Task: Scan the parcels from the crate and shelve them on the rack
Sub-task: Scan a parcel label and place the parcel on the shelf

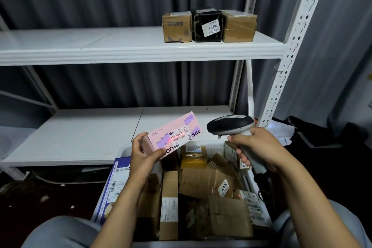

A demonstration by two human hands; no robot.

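I've got the pink box [171,127] up in my left hand [144,154], above the crate's far left corner. My fingers wrap its near end and the thumb lies along the lower edge. It sits tilted, label [179,137] facing me, with a red scan line glowing across the barcode. My right hand [259,147] is closed round the handle of the scanner [229,125]; its dark head points left at the label, just beside the box but not touching it.

Below both hands, the white crate [125,149] is full of brown cardboard parcels [201,179] lying at all angles. A blue-and-white box [115,185] stands on edge at its left side.

Behind the crate is the rack. Its lower shelf [80,137] is level with the pink box. On the upper shelf [120,46], at the right end, three parcels sit side by side: a brown carton [176,27], a black parcel [207,26] with a white sticker, and another brown one [239,27].
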